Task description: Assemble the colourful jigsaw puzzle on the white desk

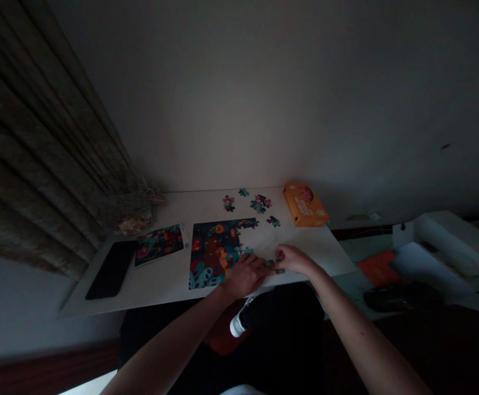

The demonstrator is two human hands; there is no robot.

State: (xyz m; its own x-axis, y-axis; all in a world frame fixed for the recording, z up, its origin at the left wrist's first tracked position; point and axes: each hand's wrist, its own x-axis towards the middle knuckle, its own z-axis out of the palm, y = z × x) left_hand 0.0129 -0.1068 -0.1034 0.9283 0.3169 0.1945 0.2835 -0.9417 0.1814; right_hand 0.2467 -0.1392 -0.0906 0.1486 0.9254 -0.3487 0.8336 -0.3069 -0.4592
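Observation:
A partly built jigsaw puzzle (217, 249) with dark blue, orange and green artwork lies on the white table (161, 280). My left hand (245, 273) rests on its lower right part, fingers curled down onto the pieces. My right hand (294, 259) sits just to the right, fingers pinched on a small cluster of joined puzzle pieces (275, 266) at the table's front edge. The two hands almost touch. Loose puzzle pieces (258, 203) lie scattered farther back.
A reference picture card (159, 243) lies left of the puzzle, and a black phone (111, 269) lies further left. An orange puzzle box (305, 204) stands at the back right. Curtains (45, 159) hang on the left. Cluttered surfaces with an orange item (377, 267) lie to the right.

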